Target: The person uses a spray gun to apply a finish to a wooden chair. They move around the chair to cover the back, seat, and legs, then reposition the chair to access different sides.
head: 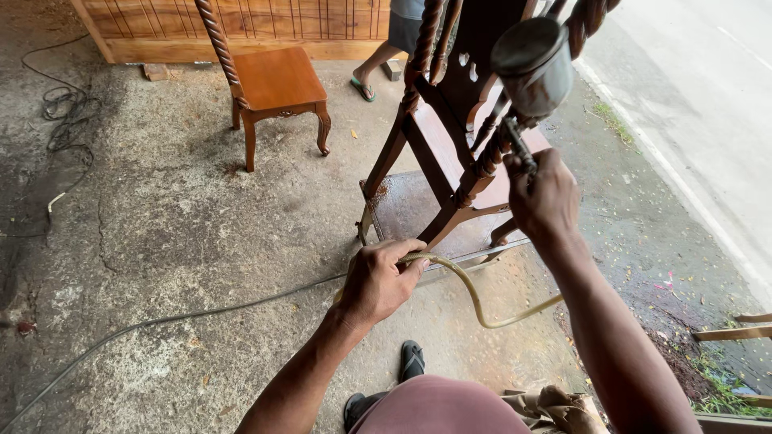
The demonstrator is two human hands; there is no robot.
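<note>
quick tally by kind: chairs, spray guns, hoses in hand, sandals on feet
chairs: 2, one tilted and one upright
spray gun: 1, in the right hand
hose: 1, in the left hand
sandals: 2
total: 6

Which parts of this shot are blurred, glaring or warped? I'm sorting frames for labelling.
Head view: the spray gun in the right hand is close and soft; the road is washed out; wide-angle lens bends edges; the left hand on the hose is sharp.

Reddish-brown chair (450,153), yellowish hose (474,297)
</note>
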